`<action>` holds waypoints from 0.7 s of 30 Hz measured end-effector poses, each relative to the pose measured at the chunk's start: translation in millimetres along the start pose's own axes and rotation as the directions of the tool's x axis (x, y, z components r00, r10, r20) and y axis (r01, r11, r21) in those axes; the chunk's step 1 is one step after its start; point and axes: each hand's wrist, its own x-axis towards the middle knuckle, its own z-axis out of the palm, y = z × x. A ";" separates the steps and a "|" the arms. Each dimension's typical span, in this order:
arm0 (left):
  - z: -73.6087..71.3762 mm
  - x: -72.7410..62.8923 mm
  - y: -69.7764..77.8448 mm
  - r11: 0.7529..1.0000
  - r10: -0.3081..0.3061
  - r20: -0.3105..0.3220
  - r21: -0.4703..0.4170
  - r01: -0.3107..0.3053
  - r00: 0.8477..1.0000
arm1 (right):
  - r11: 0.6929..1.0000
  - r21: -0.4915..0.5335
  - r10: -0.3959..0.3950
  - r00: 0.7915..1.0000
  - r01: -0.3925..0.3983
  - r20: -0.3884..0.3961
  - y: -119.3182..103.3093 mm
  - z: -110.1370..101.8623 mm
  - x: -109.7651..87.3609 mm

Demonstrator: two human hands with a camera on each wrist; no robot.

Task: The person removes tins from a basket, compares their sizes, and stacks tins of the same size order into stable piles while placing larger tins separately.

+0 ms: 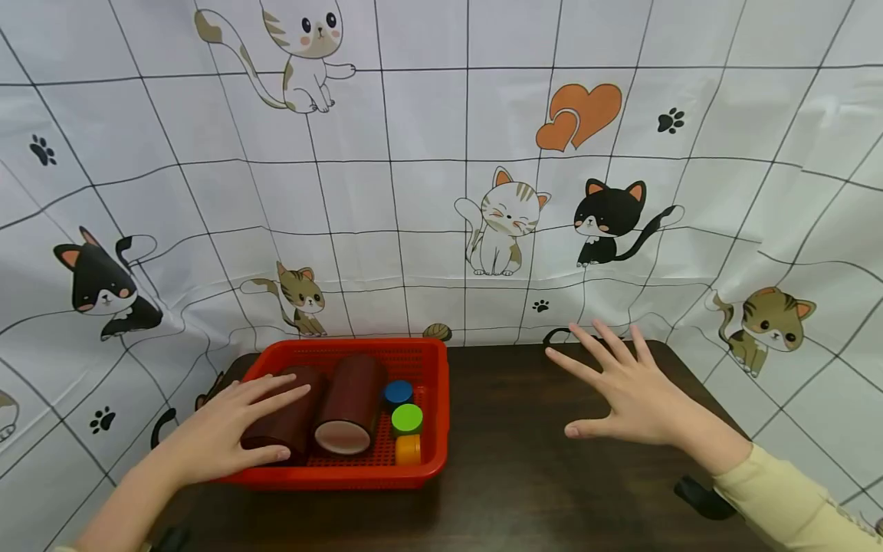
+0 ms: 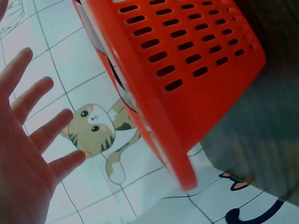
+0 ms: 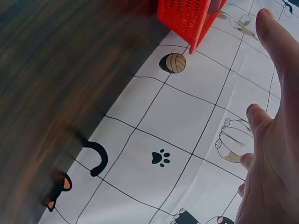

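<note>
A red plastic basket (image 1: pixel 436 460) with slotted sides stands on the dark table, left of the middle. Two dark brown cylinders (image 1: pixel 355 391) lie in it side by side; one shows a pale round end. Along the basket's right side are small round pieces: a blue one (image 1: pixel 398 392), a green one (image 1: pixel 407 419) and an orange one (image 1: pixel 408 450). My left hand (image 1: pixel 231 429), fingers extended, hovers over the basket's left part and partly hides the left cylinder; the left wrist view shows it apart from the basket. My right hand (image 1: pixel 631 391) is held above the table with fingers spread, holding nothing.
The dark wooden table (image 1: pixel 524 475) extends right of the basket. A white sheet (image 1: pixel 428 199) printed with cats and grid lines hangs behind and at both sides. A black object (image 1: pixel 704 498) lies by the right sleeve.
</note>
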 end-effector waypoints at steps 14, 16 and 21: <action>18.2 -44.0 15.2 0.976 -0.182 -0.149 -0.151 0.160 0.972 | 0.999 0.044 -0.002 1.000 0.001 0.015 -10.3 -2.1 10.8; 23.4 -48.0 15.7 0.976 -0.188 -0.203 -0.150 0.159 0.961 | 0.999 0.044 -0.001 1.000 0.001 0.011 -11.9 -4.1 13.8; 34.4 -58.0 16.4 0.958 -0.222 -0.302 -0.244 0.150 0.927 | 0.998 0.054 -0.008 1.000 0.008 0.009 -15.4 -6.9 20.2</action>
